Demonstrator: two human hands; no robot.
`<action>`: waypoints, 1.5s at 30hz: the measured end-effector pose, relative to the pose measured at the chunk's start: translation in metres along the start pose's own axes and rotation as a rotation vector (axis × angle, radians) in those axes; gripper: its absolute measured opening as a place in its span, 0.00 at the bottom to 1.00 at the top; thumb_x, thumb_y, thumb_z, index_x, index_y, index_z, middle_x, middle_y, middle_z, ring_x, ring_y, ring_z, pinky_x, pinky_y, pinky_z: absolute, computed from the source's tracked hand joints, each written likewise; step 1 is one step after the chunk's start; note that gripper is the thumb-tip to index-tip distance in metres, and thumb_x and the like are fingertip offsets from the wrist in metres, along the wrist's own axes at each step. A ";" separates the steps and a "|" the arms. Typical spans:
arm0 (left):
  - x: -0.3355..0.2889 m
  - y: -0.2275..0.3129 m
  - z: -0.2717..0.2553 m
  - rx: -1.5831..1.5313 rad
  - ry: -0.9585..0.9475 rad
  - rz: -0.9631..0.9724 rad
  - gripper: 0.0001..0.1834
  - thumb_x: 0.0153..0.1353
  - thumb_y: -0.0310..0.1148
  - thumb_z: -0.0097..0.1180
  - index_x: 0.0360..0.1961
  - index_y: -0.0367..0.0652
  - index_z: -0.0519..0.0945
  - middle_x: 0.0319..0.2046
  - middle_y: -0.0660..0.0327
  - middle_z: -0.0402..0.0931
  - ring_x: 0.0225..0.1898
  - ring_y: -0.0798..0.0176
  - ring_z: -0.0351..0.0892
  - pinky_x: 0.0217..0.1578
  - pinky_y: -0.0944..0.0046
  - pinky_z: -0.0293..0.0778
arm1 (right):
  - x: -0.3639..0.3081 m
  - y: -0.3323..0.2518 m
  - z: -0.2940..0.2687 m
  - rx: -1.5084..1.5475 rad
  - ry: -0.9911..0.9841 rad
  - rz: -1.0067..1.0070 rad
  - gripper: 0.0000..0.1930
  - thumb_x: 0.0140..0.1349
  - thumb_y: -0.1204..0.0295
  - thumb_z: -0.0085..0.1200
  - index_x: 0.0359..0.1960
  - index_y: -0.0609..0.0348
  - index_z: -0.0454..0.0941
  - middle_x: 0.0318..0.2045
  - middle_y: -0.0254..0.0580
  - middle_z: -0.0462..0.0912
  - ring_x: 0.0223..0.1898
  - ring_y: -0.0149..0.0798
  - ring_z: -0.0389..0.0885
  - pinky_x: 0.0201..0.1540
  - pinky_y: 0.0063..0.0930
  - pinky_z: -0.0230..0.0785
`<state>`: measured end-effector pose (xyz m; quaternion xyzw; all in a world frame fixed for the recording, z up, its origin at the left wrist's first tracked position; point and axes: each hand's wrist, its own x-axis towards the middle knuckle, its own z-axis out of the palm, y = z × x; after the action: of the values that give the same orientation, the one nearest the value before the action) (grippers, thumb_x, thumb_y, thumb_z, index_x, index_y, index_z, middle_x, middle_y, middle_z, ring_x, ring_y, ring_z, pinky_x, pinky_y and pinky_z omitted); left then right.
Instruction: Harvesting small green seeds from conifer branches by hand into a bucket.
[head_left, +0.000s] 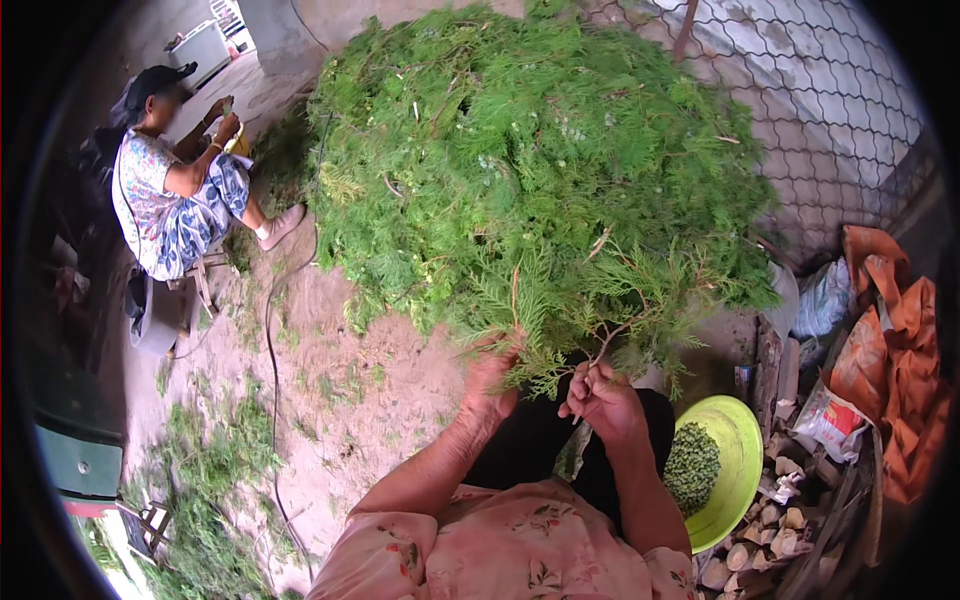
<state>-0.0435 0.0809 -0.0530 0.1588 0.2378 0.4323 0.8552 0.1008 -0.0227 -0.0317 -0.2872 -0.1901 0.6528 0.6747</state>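
My right hand (605, 400) is closed in a pinch round the bare woody stem of an evergreen branch (625, 328), whose flat, scale-like sprays spread up and to both sides. To its left, my left hand (490, 382) is closed among the leafy sprays at the branch's left side; foliage partly covers its fingertips. Just beyond both hands rises a large heap of cut evergreen branches (530, 160). By my right forearm sits a yellow-green basin (738, 470) holding many small green cones (693, 468).
Firewood pieces (770, 535), a printed sack (832, 420) and an orange tarp (905, 370) lie at right, below wire mesh (800, 110). A black cable (272, 370) crosses the floor at left, near scattered greenery (215, 470). Another person (180, 190) sits at far left.
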 end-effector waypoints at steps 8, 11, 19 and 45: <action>-0.002 0.000 -0.012 -0.100 0.027 -0.049 0.18 0.54 0.30 0.57 0.44 0.50 0.64 0.40 0.58 0.72 0.36 0.53 0.74 0.37 0.55 0.71 | -0.004 0.007 0.008 -0.121 0.083 -0.027 0.09 0.62 0.70 0.43 0.34 0.64 0.68 0.22 0.38 0.68 0.20 0.34 0.71 0.30 0.39 0.73; 0.000 -0.002 -0.006 -0.064 0.025 -0.048 0.16 0.53 0.29 0.57 0.41 0.47 0.66 0.38 0.58 0.72 0.36 0.55 0.74 0.37 0.56 0.71 | -0.005 0.010 -0.002 -0.174 0.087 -0.072 0.10 0.62 0.69 0.43 0.33 0.65 0.69 0.22 0.37 0.68 0.20 0.33 0.71 0.30 0.37 0.74; -0.002 -0.015 0.002 -0.010 0.029 0.106 0.12 0.52 0.24 0.55 0.38 0.44 0.69 0.30 0.60 0.72 0.27 0.61 0.72 0.30 0.62 0.71 | -0.006 0.013 0.005 -0.139 0.163 -0.137 0.08 0.62 0.72 0.43 0.34 0.67 0.70 0.21 0.37 0.69 0.21 0.32 0.71 0.30 0.36 0.74; -0.027 -0.017 -0.009 0.384 -0.039 -0.092 0.07 0.54 0.27 0.55 0.35 0.39 0.76 0.34 0.60 0.77 0.40 0.65 0.75 0.42 0.67 0.71 | 0.001 0.008 0.008 -0.415 0.405 -0.197 0.14 0.61 0.65 0.46 0.36 0.67 0.74 0.32 0.38 0.75 0.36 0.30 0.73 0.43 0.25 0.64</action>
<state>-0.0510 0.0497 -0.0608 0.3161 0.3062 0.3362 0.8326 0.0899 -0.0205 -0.0304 -0.5233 -0.2081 0.4608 0.6860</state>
